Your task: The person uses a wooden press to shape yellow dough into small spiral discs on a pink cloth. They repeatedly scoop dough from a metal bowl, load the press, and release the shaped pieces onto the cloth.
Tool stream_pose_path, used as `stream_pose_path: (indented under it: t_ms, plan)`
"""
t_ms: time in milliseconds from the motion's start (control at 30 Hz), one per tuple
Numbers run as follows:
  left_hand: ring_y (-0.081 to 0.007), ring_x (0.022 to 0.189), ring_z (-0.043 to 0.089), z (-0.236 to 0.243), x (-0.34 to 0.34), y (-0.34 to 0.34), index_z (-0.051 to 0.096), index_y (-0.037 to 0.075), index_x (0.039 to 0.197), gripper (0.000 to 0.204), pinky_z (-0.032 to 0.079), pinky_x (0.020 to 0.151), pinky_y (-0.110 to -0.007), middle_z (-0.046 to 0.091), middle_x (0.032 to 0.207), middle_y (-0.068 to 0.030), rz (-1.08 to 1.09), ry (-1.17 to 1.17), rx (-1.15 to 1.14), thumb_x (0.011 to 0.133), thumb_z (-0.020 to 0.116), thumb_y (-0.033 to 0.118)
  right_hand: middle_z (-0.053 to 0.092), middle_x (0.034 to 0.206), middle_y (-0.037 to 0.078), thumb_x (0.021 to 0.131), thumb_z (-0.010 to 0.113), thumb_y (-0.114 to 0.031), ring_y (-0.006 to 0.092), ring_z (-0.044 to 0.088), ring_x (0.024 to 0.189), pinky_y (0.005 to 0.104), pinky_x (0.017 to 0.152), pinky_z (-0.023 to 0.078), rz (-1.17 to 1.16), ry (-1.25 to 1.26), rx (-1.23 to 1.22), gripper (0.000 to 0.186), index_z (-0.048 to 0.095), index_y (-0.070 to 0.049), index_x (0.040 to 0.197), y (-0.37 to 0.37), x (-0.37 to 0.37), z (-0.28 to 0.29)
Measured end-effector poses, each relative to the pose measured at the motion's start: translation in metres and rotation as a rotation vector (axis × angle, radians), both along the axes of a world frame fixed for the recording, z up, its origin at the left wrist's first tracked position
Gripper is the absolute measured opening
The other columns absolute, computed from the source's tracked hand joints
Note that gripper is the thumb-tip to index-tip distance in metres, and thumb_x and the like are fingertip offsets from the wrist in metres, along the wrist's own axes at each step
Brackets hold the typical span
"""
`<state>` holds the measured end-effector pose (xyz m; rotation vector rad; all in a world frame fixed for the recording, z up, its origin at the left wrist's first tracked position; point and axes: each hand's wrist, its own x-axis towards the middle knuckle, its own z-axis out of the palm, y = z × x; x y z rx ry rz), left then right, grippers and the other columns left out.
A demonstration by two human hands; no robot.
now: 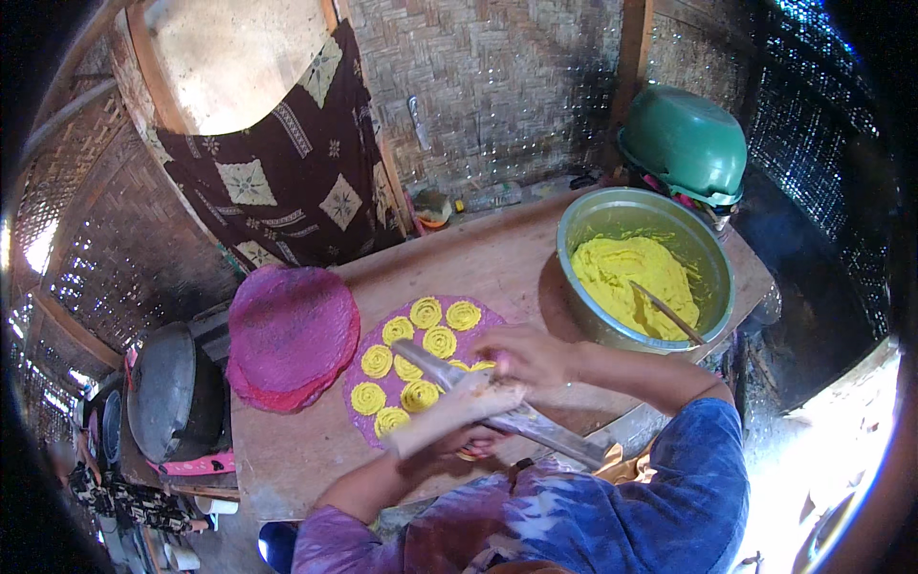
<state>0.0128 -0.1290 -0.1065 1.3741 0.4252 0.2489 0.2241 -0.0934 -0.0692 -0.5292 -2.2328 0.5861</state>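
My left hand [471, 441] is wrapped round a wooden press [445, 413], its pale wooden body crossed by a long grey lever [550, 432]. My right hand [529, 354] is bent over the press's other end, fingers curled; what they grip is hidden. Beneath the tool lies a round purple woven mat [359, 421] carrying several yellow coiled dough rounds [426, 312]. The press and my hands cover part of the mat and some rounds. To the right stands a large basin [567, 277] of yellow dough [631, 273], with a wooden stick [666, 312] leaning in it.
Pink and purple round mats [292, 330] are stacked on the wooden table [287, 469] at left. A dark lidded pot [172, 392] stands beyond the table's left edge. An upturned green basin [684, 143] sits at the far right corner. Another person [134, 502] is at the far left.
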Motion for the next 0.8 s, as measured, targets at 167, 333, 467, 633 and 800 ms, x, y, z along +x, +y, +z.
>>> stream_pose_path:
  t_ms: [167, 333, 467, 633, 800]
  plan:
    - [-0.0207, 0.090, 0.066, 0.037, -0.005, 0.036, 0.059, 0.007, 0.120, 0.044, 0.052, 0.078, -0.036, 0.068, 0.099, -0.0069, -0.142, 0.272, 0.697, 0.078, 0.073, 0.007, 0.060, 0.110, 0.019, 0.087, 0.059, -0.016, 0.0354, 0.063, 0.096, 0.0423, 0.078, 0.053, 0.414, -0.107, 0.292, 0.051, 0.044, 0.000, 0.133, -0.057, -0.051, 0.105]
    - [-0.0216, 0.089, 0.067, 0.058, -0.008, 0.036, 0.062, 0.007, 0.116, 0.039, 0.052, 0.077, -0.035, 0.069, 0.095, -0.0080, -0.129, 0.341, 0.996, 0.078, 0.073, 0.008, 0.060, 0.101, 0.022, 0.082, 0.064, -0.005, 0.0378, 0.063, 0.096, 0.0458, 0.073, 0.054, 0.108, -0.107, -0.087, 0.046, 0.047, -0.004, 0.124, -0.059, -0.027, 0.110]
    - [-0.0231, 0.089, 0.068, 0.065, -0.030, 0.017, 0.066, 0.006, 0.107, 0.031, 0.053, 0.079, -0.035, 0.069, 0.093, -0.0092, 0.325, 0.027, 0.546, 0.077, 0.073, 0.008, 0.057, 0.092, 0.017, 0.087, 0.062, -0.009, 0.0281, 0.060, 0.083, 0.0363, 0.066, 0.051, -0.371, 0.246, 0.120, 0.032, 0.046, -0.006, 0.116, -0.044, 0.017, 0.109]
    - [-0.0189, 0.093, 0.065, 0.001, -0.058, 0.075, 0.067, 0.004, 0.100, 0.014, 0.052, 0.074, -0.033, 0.068, 0.096, -0.0046, 0.849, -0.110, 0.246, 0.087, 0.067, 0.007, 0.044, 0.068, -0.001, 0.103, 0.048, -0.025, 0.0082, 0.046, 0.055, 0.0275, 0.049, 0.044, -0.523, 1.220, -0.087, 0.014, 0.045, -0.012, 0.107, -0.036, 0.118, 0.146]
    - [-0.0280, 0.108, 0.061, 0.077, 0.030, 0.080, 0.055, 0.004, 0.118, 0.026, 0.048, 0.094, -0.045, 0.062, 0.112, -0.0127, 1.084, -0.827, 0.083, 0.094, 0.057, 0.015, 0.064, 0.094, 0.013, 0.105, 0.040, -0.039, 0.0229, 0.059, 0.091, 0.0405, 0.090, 0.045, -0.484, 1.634, -0.388, 0.029, 0.047, -0.011, 0.105, 0.002, 0.054, 0.085]
